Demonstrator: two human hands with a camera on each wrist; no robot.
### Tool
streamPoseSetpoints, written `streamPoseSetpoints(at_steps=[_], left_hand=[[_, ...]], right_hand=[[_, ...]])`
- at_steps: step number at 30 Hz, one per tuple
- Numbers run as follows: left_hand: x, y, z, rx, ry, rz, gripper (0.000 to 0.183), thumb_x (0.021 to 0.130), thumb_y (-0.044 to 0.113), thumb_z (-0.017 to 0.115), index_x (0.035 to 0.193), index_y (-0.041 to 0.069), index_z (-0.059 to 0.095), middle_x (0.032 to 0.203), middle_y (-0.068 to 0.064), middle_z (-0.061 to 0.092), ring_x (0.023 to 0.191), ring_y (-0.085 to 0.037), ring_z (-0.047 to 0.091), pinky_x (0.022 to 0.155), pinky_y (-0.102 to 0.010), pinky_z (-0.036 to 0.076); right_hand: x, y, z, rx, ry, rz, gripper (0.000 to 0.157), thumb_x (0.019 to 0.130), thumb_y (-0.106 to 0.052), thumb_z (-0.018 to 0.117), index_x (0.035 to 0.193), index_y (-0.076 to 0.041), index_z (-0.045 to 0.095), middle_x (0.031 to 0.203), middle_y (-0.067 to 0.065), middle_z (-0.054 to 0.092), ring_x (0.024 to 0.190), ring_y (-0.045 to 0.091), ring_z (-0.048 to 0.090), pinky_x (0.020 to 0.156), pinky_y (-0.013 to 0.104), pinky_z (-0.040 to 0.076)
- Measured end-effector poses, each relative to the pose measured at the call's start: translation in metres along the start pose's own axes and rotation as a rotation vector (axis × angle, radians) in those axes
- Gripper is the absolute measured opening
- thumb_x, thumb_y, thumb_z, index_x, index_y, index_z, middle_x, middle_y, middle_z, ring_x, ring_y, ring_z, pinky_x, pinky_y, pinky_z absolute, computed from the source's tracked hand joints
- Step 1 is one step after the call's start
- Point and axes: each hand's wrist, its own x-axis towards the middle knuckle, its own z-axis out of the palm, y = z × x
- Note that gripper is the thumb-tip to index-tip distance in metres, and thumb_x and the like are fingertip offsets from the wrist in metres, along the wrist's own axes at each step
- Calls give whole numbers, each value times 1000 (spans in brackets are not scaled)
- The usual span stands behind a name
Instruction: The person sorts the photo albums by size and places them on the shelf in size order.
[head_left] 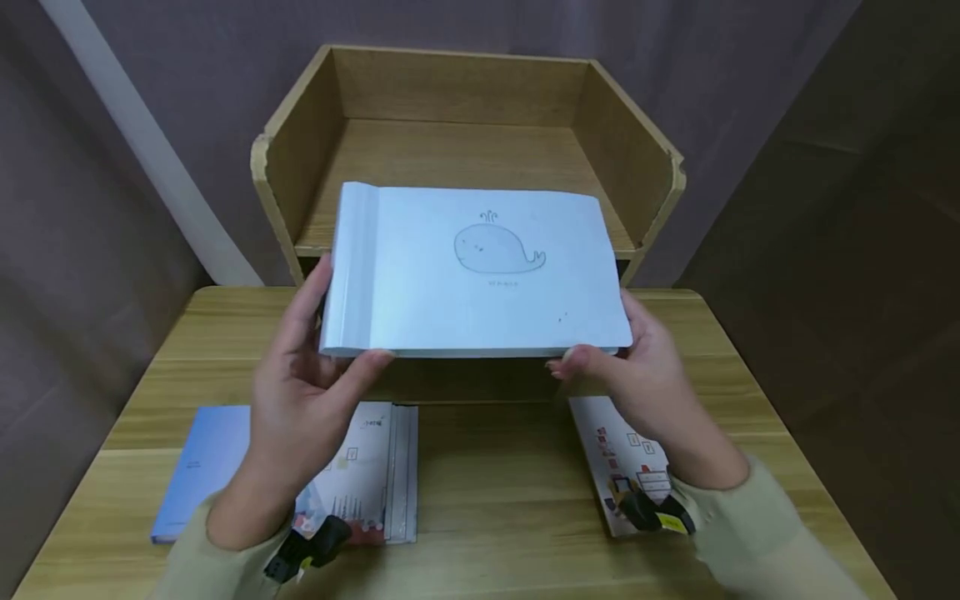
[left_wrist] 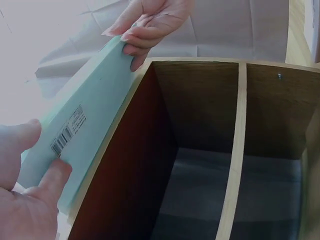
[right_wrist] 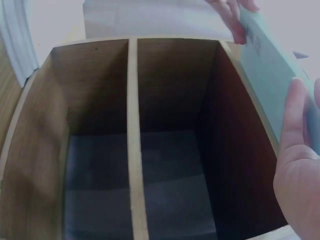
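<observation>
From my distant seat I'm reading the book [head_left: 420, 258] as lying straight ahead of both hands and bridging the gap between them, its long axis running from one hand to the other. Neither hand is nearer: the left hand [head_left: 300, 404] is gripping the end with the creased band [head_left: 352, 262], and the right hand [head_left: 660, 387] is gripping the opposite end. Each thumb is resting along the near edge. In the left wrist view I'm seeing fingertips pressing the pale green back by the barcode [left_wrist: 69, 131], while the whale drawing [head_left: 495, 250] is facing the head camera.

Beyond the hands, the wooden shelf unit [head_left: 461, 146] is standing on the worktop [head_left: 487, 492], and the book is hiding part of its front, with its long axis running roughly parallel to that front edge. I'm judging that any move turns on this alignment; whether book and edge are touching, I cannot tell.

Below the left hand, a blue book [head_left: 198, 467] and an illustrated book [head_left: 369, 467] are lying side by side; below the right hand, a red-lettered book [head_left: 611, 442] is lying aslant.
</observation>
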Motion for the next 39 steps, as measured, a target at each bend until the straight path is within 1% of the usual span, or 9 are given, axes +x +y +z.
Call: streamPoseSetpoints(at_steps=[6,13,17,21,24,28,31,35,39], left_hand=[[6,-1,2,50,99,-29,73,81,-18,66,146,-1,36,141,-21,42,121,-36,49,93,-31,49],[15,-11,3,130,159,-36,69,81,-12,70,144,0,41,136,-18,50,115,-32,55,92,-29,50],[22,-17,1,190,163,-41,68,83,-10,69,144,0,40,136,-16,51,115,-28,57,90,-28,51],[29,-21,2,245,168,-49,66,85,-6,69,145,1,40,136,-14,52,112,-25,59,88,-27,52],[33,-22,2,336,160,-77,65,88,3,69,146,4,39,136,-9,52,106,-20,61,85,-25,53],[38,-23,1,456,139,-117,64,90,15,70,146,9,40,133,-4,50,100,-14,63,83,-23,53],[41,-25,0,522,135,-119,62,90,19,70,144,10,42,129,-6,52,98,-15,64,82,-23,54],[44,-29,0,612,142,-111,62,90,24,71,143,7,44,124,-10,54,94,-15,64,80,-22,54],[49,-33,0,640,142,-111,62,90,28,70,142,7,44,125,-9,53,92,-14,64,79,-22,54]], right_hand=[[7,-2,-1,180,-31,-18,49,88,0,69,131,5,46,104,14,63,80,22,66,77,33,57],[19,3,5,246,13,-76,39,90,-1,67,124,7,51,101,16,65,81,23,68,78,35,57],[26,5,8,226,66,-80,30,92,-2,63,119,7,51,96,18,64,79,26,69,76,37,58],[33,6,12,150,145,-53,19,95,-5,61,109,6,54,88,18,67,73,25,70,71,37,58],[37,8,15,113,206,-33,17,96,-9,61,103,5,55,83,17,69,69,23,70,67,37,59],[43,10,18,71,265,-33,19,97,-14,60,96,5,58,78,16,69,64,22,69,63,38,59],[46,11,19,21,287,-14,29,98,-21,59,93,7,61,76,15,70,62,22,68,60,38,59],[49,11,17,-7,269,45,41,98,-30,58,95,11,65,77,16,70,62,23,68,61,37,59],[52,11,15,6,262,89,45,96,-34,60,94,10,67,78,18,69,64,23,68,62,35,59]])
